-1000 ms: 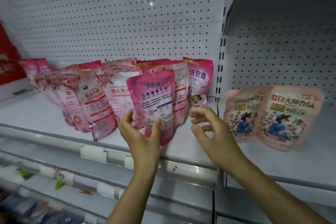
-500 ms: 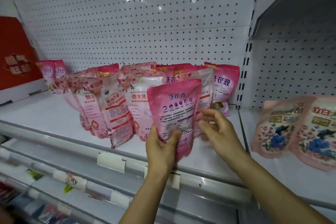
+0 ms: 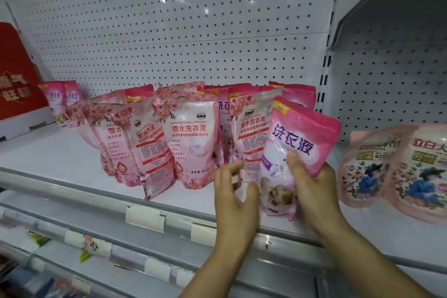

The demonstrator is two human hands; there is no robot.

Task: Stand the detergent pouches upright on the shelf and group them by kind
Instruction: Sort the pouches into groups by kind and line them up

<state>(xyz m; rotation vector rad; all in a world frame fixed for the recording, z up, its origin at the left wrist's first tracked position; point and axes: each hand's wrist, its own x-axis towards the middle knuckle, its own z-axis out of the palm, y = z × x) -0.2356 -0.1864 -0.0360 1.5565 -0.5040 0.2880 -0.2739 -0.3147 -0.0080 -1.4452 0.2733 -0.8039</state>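
**Setting the pink pouch with its own kind**

Head view: the right hand [image 3: 314,191] is gripping the pink 洗衣液 pouch [image 3: 298,150], tilted above the shelf [image 3: 60,152] front; the left hand [image 3: 233,191] is hovering beside it, loosely curled and holding nothing. Best seating its base flat near the matching pouch [image 3: 296,95] behind, clear of the floral perfumed-detergent pouches [image 3: 191,138].

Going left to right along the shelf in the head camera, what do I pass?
Red sign → two small pink pouches → floral perfumed detergent pouches → left hand → held pink pouch → right hand → peach pouches.
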